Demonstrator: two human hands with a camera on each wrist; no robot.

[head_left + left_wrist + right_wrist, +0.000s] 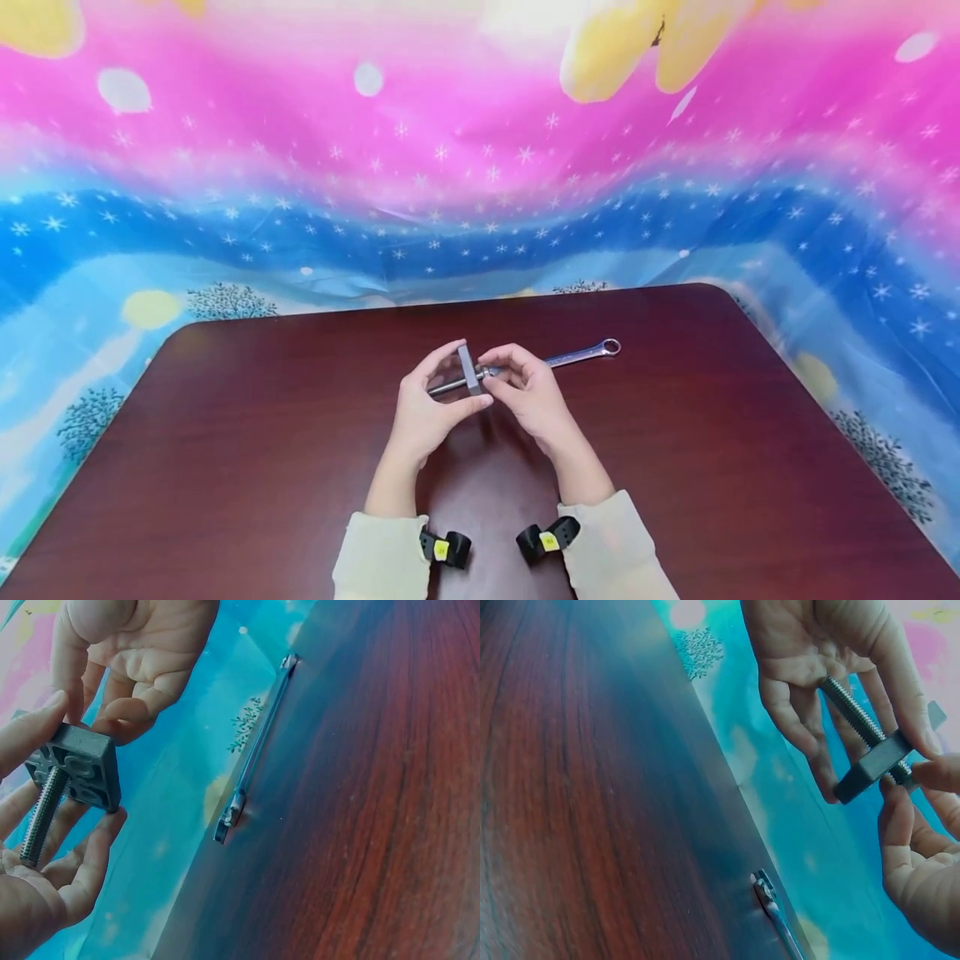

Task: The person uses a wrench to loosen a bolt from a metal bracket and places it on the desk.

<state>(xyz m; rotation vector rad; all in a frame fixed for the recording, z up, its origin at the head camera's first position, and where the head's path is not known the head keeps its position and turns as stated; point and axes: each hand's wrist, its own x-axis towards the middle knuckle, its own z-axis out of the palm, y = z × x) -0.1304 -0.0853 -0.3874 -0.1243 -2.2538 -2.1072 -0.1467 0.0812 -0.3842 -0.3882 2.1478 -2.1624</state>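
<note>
My left hand [427, 412] holds a grey square plate [468, 372] by its edges, between thumb and fingers. A threaded metal bolt [853, 712] passes through the plate [871, 766], and its long shank points back toward the left palm. On the plate's other side my right hand [534, 402] pinches the short end of the bolt with thumb and fingertips, which partly cover it. In the left wrist view, raised shapes mark the plate's face [90, 769] around the bolt [46, 810]. Both hands are above the table.
A combination wrench [581, 357] lies on the dark red-brown table [262, 450] just beyond the right hand, ring end to the right. A colourful printed cloth [450, 200] hangs behind and beside the table. Black straps with cameras [450, 549] sit at both cuffs.
</note>
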